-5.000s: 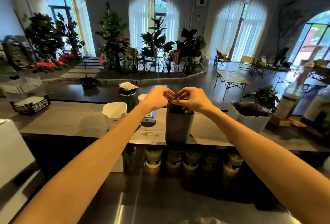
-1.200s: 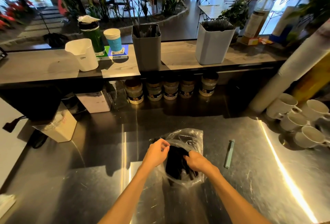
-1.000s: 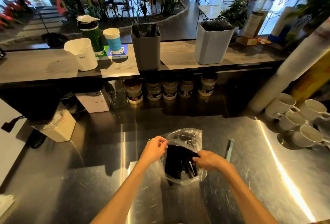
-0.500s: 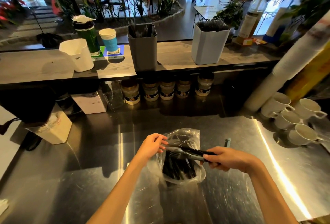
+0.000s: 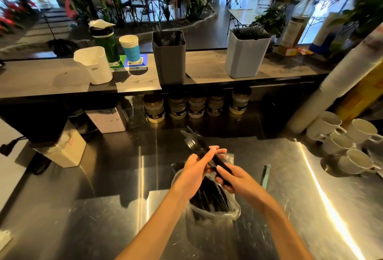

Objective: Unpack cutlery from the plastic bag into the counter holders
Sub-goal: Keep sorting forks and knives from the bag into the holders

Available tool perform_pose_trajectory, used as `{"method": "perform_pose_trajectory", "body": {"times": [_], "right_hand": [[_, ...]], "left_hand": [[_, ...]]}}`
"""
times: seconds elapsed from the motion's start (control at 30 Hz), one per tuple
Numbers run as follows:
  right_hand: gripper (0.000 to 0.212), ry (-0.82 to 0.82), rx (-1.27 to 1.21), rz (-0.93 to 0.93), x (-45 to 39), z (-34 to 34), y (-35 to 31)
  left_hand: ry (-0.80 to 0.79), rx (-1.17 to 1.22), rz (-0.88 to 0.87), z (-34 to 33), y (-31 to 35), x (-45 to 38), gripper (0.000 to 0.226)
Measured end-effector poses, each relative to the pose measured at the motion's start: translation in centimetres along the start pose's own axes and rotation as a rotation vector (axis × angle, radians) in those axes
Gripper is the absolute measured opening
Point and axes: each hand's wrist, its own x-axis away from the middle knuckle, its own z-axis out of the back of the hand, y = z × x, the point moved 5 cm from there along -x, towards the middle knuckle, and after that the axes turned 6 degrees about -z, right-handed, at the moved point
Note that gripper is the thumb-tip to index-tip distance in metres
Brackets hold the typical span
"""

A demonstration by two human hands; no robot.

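Steel worktop point(image 5: 290, 208), café plants beyond. Item: clear plastic bag point(image 5: 213, 214), lying on the steel, black cutlery inside. Item: bundle of black forks point(image 5: 194, 143), lifted above the bag; my left hand point(image 5: 194, 168) curls round its middle, my right hand point(image 5: 236, 179) grips the handle ends. Item: dark grey holder point(image 5: 170, 60) and pale grey holder point(image 5: 245, 56), upright on the wooden ledge point(image 5: 41, 77), both holding cutlery.

Two bare forearms reach forward from the lower edge and converge at centre. Left hand point(image 5: 194, 171): fingers curled, gripping a bundle of black forks point(image 5: 202, 148) at mid-length. Right hand point(image 5: 236, 179): just beside the left, fingers and thumb wrapped round the bundle's handle end, knuckles up.
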Motion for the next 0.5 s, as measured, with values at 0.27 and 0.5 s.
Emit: {"method": "perform_pose_trajectory", "body": {"times": [0.27, 0.5], "right_hand": [[0.028, -0.013, 0.080, -0.085, -0.2, -0.6, 0.2], [0.056, 0.173, 0.260, 0.013, -1.0, 2.0, -2.6]], "left_hand": [[0.119, 0.125, -0.039, 0.5, 0.2, -0.6, 0.026], [0.099, -0.025, -0.081, 1.2, 2.0, -0.6, 0.025]]}}
